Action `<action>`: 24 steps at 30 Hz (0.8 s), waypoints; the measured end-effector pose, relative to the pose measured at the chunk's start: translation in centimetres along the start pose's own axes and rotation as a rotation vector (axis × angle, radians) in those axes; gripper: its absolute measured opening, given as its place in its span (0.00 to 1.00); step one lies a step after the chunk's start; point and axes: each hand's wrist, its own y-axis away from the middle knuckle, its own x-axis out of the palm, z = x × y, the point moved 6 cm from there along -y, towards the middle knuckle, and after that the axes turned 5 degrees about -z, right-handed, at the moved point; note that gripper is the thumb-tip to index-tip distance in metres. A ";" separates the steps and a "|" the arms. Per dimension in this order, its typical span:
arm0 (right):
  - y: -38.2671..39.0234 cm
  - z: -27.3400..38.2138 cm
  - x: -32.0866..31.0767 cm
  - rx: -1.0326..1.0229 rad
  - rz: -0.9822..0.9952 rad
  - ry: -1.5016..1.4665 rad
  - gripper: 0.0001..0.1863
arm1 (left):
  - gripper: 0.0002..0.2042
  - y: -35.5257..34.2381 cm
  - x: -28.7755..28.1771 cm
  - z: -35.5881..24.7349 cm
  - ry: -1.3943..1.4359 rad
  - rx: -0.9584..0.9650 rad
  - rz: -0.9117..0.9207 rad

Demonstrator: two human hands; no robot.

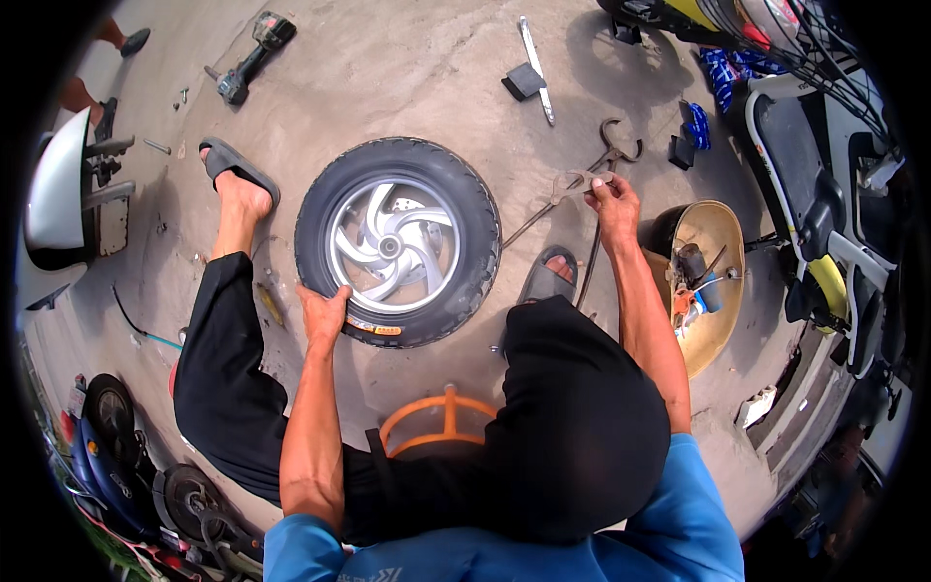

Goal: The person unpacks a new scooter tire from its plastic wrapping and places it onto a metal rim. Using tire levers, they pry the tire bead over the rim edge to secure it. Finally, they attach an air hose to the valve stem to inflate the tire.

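A black tyre [468,242] on a silver spoked rim [391,247] lies flat on the ground between my sandalled feet. My left hand [324,307] grips the tyre's lower-left edge, thumb on the sidewall beside an orange label. My right hand [613,208] pinches a small curved metal tool [568,182] at the tyre's right; its exact shape is hard to make out. Just beyond it lies a long-handled metal tool with curved jaws [613,153], its handles running back past my right foot [555,276]. An orange round-framed stand [449,412] is partly hidden below me.
A power tool [255,58], a silver bar [533,73] and black pads lie ahead. A cream tub of tools [718,330] sits right. Scooters [112,456] [805,194] flank me, with a white body panel [63,194] at left. Another person's foot [132,44] shows top left.
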 end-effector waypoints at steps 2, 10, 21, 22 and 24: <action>-0.2 -3.2 0.2 0.028 -0.065 0.313 0.32 | 0.54 0.3 0.2 -0.4 0.023 -0.011 0.014; 9.6 -4.1 0.2 -0.030 0.192 0.784 0.30 | 0.55 -1.7 -1.2 2.6 0.025 -0.030 0.074; 29.6 -17.2 -21.2 0.473 -0.100 0.914 0.28 | 0.55 -8.6 -3.8 -9.4 -0.195 0.431 0.133; 30.4 -17.4 -21.5 0.494 -0.100 0.916 0.28 | 0.55 -7.3 -4.8 -10.1 -0.280 0.400 0.064; 32.9 -17.8 -24.3 0.537 -0.170 0.897 0.28 | 0.54 -7.4 -3.2 -11.2 -0.303 0.347 0.068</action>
